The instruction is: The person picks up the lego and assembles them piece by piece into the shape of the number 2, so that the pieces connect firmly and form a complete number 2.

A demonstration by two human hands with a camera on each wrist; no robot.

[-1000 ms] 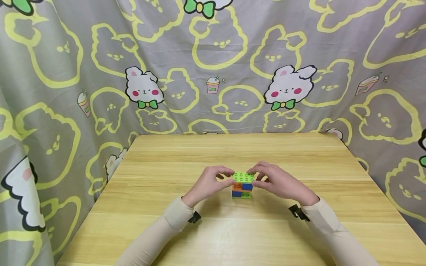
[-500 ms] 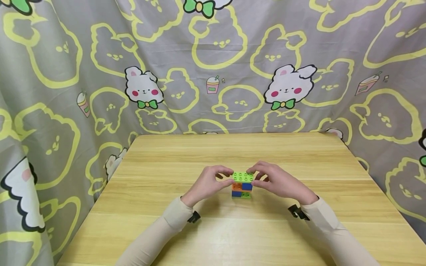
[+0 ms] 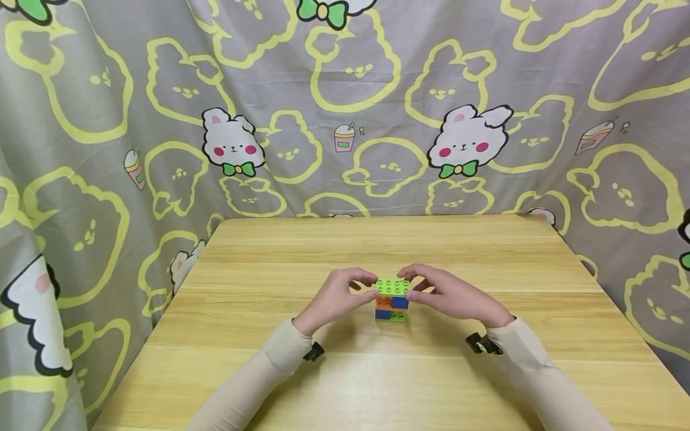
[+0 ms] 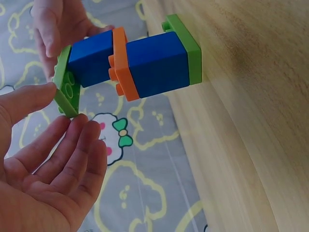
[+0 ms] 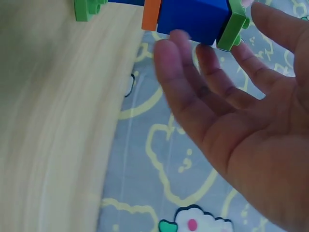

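Note:
A small tower of toy building blocks stands on the wooden table (image 3: 377, 389). From the bottom it has a green plate (image 4: 186, 46), a blue block (image 4: 159, 60), an orange plate (image 4: 126, 63), a second blue block (image 4: 91, 57) set to the right, and a light green studded plate (image 3: 393, 287) on top. My left hand (image 3: 336, 302) pinches the left end of the top plate between thumb and fingertips. My right hand (image 3: 450, 293) is at the opposite end, fingers spread and loosely bent, fingertips close by the upper blue block and thumb slightly off the plate.
A grey curtain (image 3: 377, 167) with bear and rabbit prints hangs behind the table and along both sides. Each wrist carries a black strap mount, the left one (image 3: 314, 352) and the right one (image 3: 483, 343), below the beige sleeves.
The top green plate has shifted very slightly left. My right fingers have loosened and moved a little, while my left hand stays almost where it was. The lower blocks have not moved.

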